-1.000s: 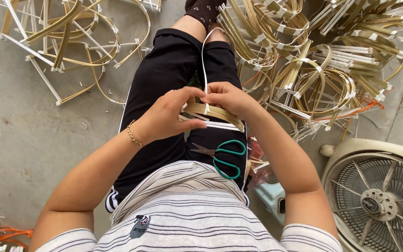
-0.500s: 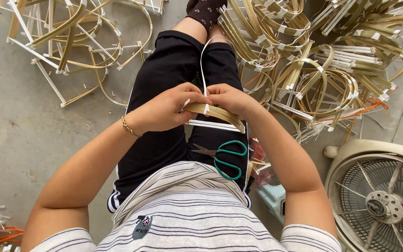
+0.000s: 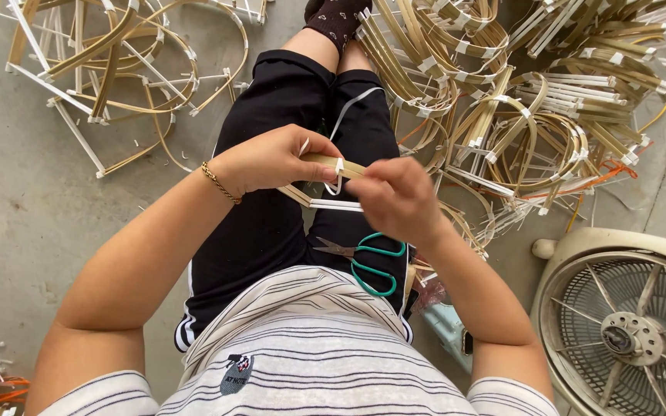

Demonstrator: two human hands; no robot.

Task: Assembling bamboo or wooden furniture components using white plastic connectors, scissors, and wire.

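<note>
Right hand [image 3: 396, 199] shifted lower-right off left hand [image 3: 275, 158], drawing white strap [image 3: 337, 176] taut round bamboo strip bundle [image 3: 325, 166] held over lap. Left grip pinches bundle; right grip closed on strap end. Step looks like tying; next likely calls for scissors [image 3: 368, 258] on thigh. Piles of bundles [image 3: 518, 100] and fan [image 3: 626, 323] crowd right side; floor [image 3: 32, 216] left more open.
</note>
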